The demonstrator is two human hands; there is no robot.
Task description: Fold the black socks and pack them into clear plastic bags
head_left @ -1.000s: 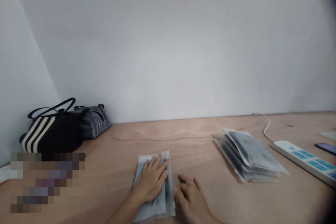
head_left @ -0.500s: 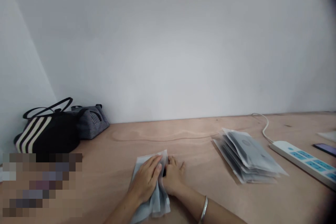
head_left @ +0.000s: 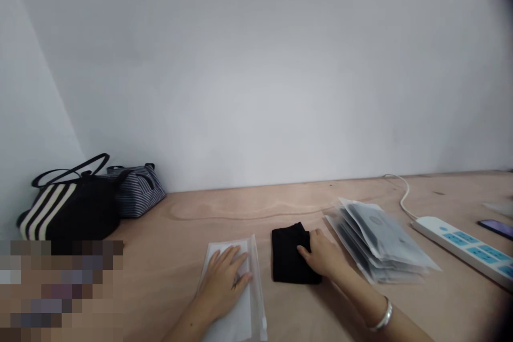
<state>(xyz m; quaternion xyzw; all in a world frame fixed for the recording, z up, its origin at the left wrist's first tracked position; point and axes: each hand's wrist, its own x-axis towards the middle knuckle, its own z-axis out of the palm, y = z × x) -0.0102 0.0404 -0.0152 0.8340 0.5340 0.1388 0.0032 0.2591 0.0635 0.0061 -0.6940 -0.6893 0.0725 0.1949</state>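
Note:
My left hand (head_left: 222, 291) lies flat with fingers apart on a clear zip-top plastic bag (head_left: 236, 326), which looks thin and has nothing visible inside. To its right is a folded black cloth (head_left: 290, 256), flat on the table. My right hand (head_left: 323, 254) holds the cloth's right edge, thumb on top. Beyond that hand, a fanned stack of frosted plastic bags (head_left: 379, 240) with dark contents lies close by, not touched.
The light plywood table (head_left: 192, 214) runs to the wall. A black-and-cream striped tote (head_left: 72, 214) and a striped pouch (head_left: 138, 192) stand at the back left. At right are a white power strip (head_left: 457, 240) with its cable and a phone (head_left: 495, 228). A pixelated patch covers the lower left.
The black cloth has come out of the bag and now lies to its right. My right hand moved right with it. The bag lies flatter under my left hand.

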